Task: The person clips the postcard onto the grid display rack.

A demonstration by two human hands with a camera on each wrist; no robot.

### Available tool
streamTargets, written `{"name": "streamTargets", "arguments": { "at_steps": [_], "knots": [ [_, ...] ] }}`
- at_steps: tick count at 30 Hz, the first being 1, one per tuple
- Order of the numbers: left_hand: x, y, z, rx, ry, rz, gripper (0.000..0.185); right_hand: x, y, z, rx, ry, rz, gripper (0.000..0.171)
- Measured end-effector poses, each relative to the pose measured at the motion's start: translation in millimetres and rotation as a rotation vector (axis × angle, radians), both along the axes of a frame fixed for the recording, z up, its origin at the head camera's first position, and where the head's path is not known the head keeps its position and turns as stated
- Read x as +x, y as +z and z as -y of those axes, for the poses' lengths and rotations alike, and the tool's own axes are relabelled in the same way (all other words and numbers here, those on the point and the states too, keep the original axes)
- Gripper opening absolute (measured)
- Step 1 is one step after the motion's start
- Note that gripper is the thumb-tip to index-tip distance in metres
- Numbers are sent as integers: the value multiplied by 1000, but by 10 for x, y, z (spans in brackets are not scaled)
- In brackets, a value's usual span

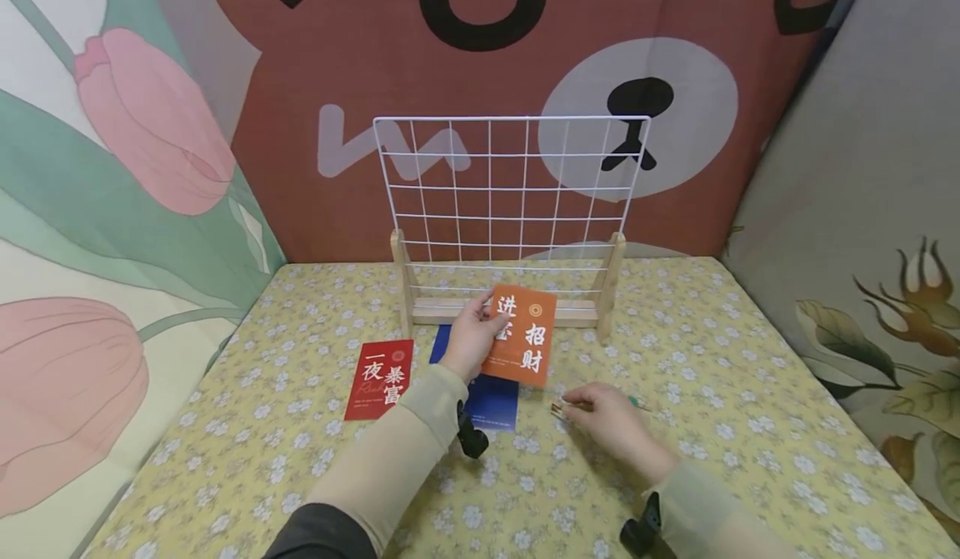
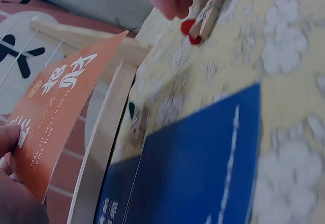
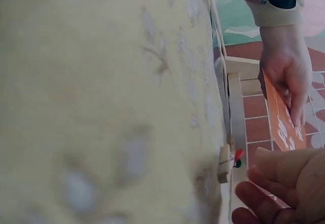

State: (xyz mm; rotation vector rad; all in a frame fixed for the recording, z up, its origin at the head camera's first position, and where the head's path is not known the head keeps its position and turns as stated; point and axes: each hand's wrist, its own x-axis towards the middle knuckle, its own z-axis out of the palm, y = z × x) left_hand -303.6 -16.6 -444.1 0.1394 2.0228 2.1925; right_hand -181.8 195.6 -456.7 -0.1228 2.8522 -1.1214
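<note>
Orange card [image 1: 522,334] with white characters, pinched upright in left hand [image 1: 471,336]; right hand [image 1: 607,413] fingering wooden clips [image 1: 559,410].

A tabletop [image 1: 720,376] covered in yellow cloth with small white flowers carries a wooden-based white wire grid stand [image 1: 510,209] at its far middle. Nearer, a red card [image 1: 379,379] lies left of a blue card [image 1: 491,401]. Small wooden clothespins [image 1: 558,410] lie right of the blue card.
</note>
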Motion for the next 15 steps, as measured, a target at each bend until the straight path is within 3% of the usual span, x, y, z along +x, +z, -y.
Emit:
{"name": "streamTargets", "arguments": {
  "at_steps": [8,15],
  "knots": [
    [-3,-42,130,-2,15,-26,58,27,59,-216,103,-31,-26,17],
    [28,-33,199,-16,31,-24,57,84,36,-287,139,-33,43,20]
  ]
}}
